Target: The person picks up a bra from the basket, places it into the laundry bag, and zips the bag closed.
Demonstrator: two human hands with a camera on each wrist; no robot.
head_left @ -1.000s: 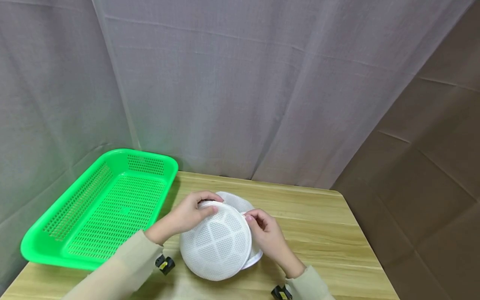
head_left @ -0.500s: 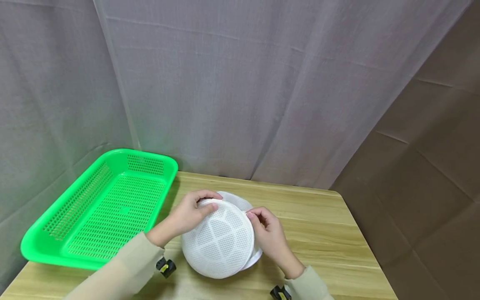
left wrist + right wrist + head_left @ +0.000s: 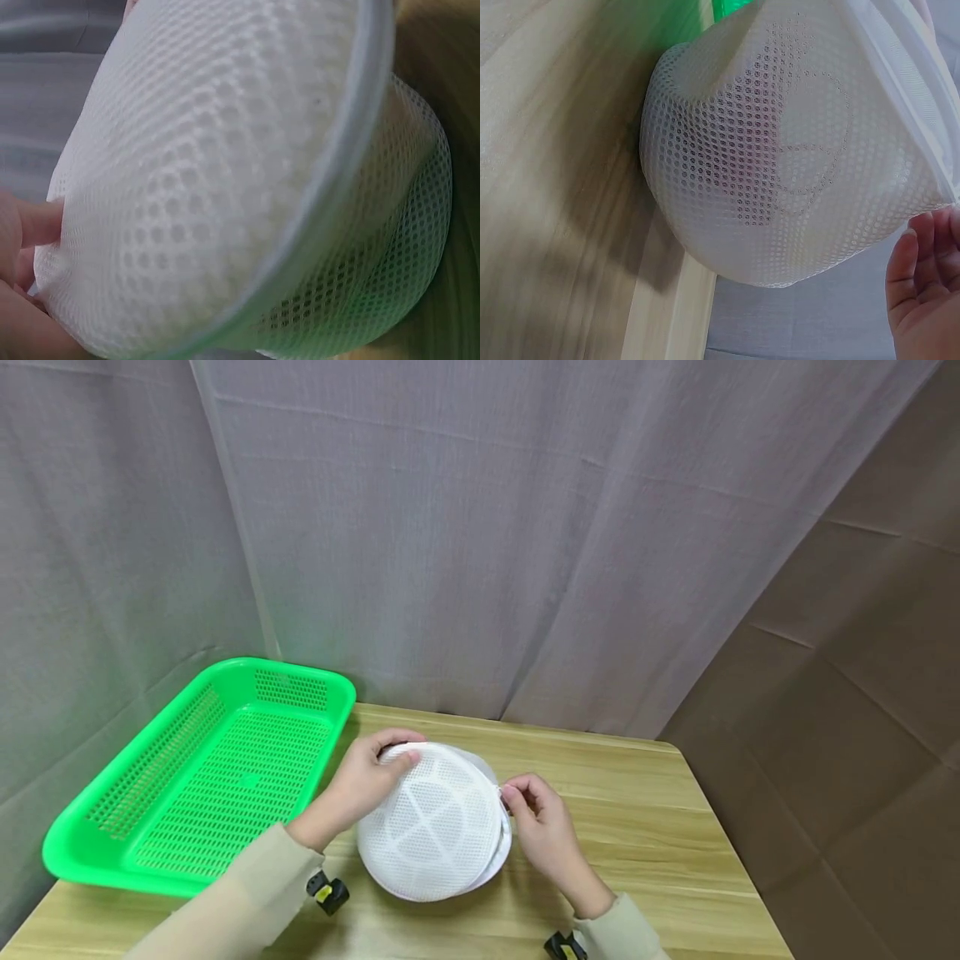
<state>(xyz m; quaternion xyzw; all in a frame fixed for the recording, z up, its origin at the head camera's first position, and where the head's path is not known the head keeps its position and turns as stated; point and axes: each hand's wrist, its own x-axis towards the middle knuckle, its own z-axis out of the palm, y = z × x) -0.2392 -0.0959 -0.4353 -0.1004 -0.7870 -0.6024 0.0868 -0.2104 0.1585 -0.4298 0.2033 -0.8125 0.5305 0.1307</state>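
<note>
A round white mesh laundry bag (image 3: 427, 827) with a piped rim and a cross-shaped band on its flat face is held tilted over the table. My left hand (image 3: 366, 781) grips its upper left edge, thumb on the flat face and fingers behind. On the right side, my right hand (image 3: 543, 827) pinches the zipper at the rim between thumb and forefinger; the pull itself is hidden by the fingertips. Below that hand, a gap shows between the flat face and the side wall. In the right wrist view, a darker shape shows through the bag's mesh wall (image 3: 742, 150).
A green plastic basket (image 3: 300, 810) with slotted walls stands on the left of the wooden table (image 3: 637, 835). Grey curtain (image 3: 450, 543) hangs behind the table, and brown cloth (image 3: 847, 735) hangs at the right.
The bag has turned and shifted slightly left with my left hand. Its flat face now covers more of the part behind. My right hand sits slightly farther right, still pinching at the rim.
</note>
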